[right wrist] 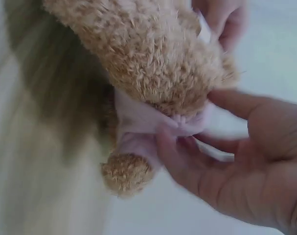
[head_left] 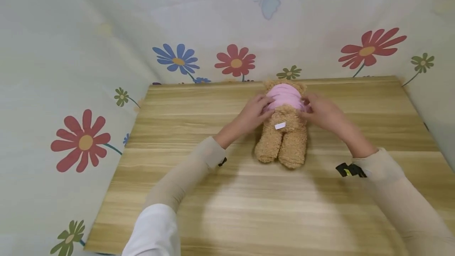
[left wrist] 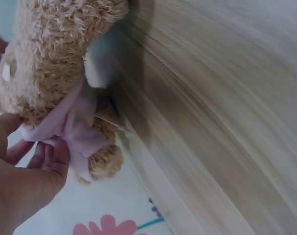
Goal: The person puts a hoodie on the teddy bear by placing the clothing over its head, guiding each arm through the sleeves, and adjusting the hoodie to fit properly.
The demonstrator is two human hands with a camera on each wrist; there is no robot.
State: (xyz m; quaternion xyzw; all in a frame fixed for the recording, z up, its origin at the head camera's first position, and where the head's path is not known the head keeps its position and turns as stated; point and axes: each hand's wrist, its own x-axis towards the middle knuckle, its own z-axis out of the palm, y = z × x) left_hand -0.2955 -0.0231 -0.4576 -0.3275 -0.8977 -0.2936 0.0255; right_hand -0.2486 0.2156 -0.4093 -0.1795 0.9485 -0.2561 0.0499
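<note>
A curly brown teddy bear (head_left: pixel 291 145) lies on the wooden table, legs towards me and head at the far edge. It wears a pink shirt (head_left: pixel 284 95), and a white tag (head_left: pixel 280 125) sticks out from its rump. From the left side, my left hand (head_left: pixel 250 115) grips the shirt's lower edge, thumb by the fur and fingers on the cloth (left wrist: pixel 75 122). My right hand (head_left: pixel 325 113) pinches the shirt on the opposite side; in the right wrist view its curled fingers touch the pink cloth (right wrist: pixel 138 117). The bear's face is hidden.
The wooden table (head_left: pixel 185 129) reaches back to a pale wall covering (head_left: pixel 199 15) printed with flowers and a butterfly. Another stretch of the covering (head_left: pixel 35 82) borders the table's left side. A black strap piece (head_left: pixel 350 170) sits at my right wrist.
</note>
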